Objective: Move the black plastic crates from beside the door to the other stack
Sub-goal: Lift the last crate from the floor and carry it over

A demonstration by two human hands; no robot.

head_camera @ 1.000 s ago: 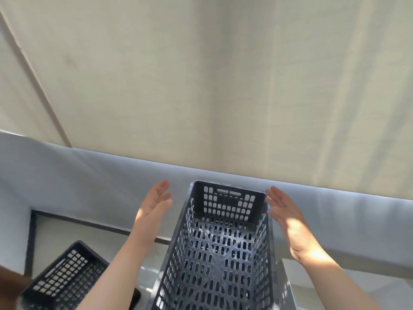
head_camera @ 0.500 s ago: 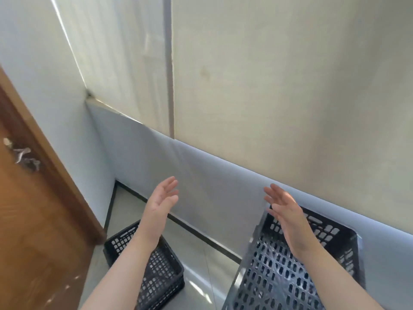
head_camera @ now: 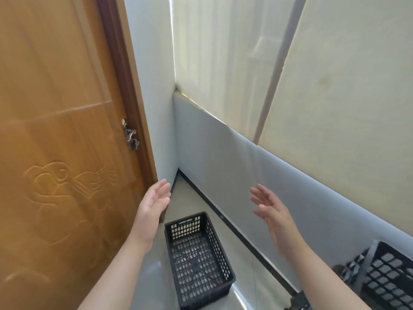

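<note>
At 6 o'clock by door [head_camera: 55, 130]: black plastic crate [head_camera: 196, 260]. L hand [head_camera: 153, 202], R hand [head_camera: 271, 211] spread, empty; grip opp. rims evenly.

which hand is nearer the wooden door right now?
Left. The left hand is open right beside the edge of the wooden door; the right hand, also open, is farther over, past the crate on the floor, toward the grey wall.
</note>
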